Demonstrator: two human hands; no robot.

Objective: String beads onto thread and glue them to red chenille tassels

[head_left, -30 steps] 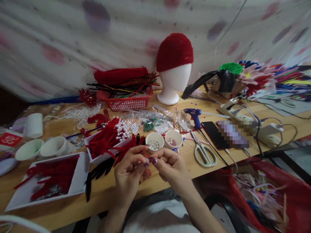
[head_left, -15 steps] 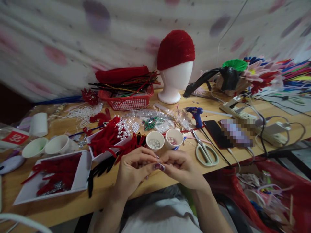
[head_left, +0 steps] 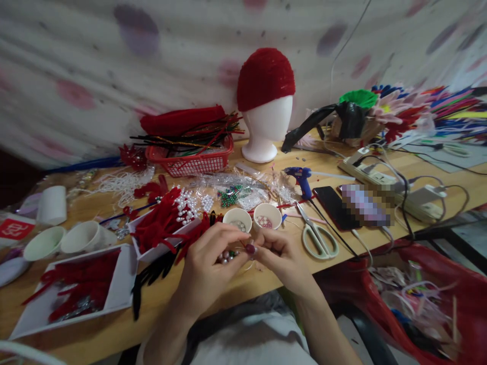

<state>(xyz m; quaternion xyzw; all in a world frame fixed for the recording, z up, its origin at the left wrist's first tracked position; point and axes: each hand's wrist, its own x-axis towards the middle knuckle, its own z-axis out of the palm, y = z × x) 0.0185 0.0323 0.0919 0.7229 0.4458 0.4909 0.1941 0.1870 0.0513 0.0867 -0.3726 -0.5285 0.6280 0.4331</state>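
My left hand (head_left: 213, 256) and my right hand (head_left: 283, 258) meet above the table's front edge, thumbs and fingertips pinched together. What sits between the fingertips is too small to name; a thin strand seems to show there. Pearl-like beads (head_left: 228, 256) appear inside the curl of my left hand, and I cannot tell whether they lie in it or below it. Just beyond my fingers stand two paper cups: the left cup (head_left: 236, 215) holds pale beads, the right cup (head_left: 268, 209) pinkish ones. Scissors (head_left: 319, 238) with pale green handles lie right of my right hand.
White trays (head_left: 125, 284) with red fuzzy pieces stand at left. Behind are a red basket (head_left: 190, 165) of fuzzy stems and a white foam head (head_left: 264, 126) in a red cap. A blue glue gun (head_left: 302, 180), phone (head_left: 335, 207) and power strip (head_left: 380, 177) lie right.
My hands have tilted and parted slightly, so beads now show by my left fingers. The whole view has shifted a little, with the table's things sitting further left.
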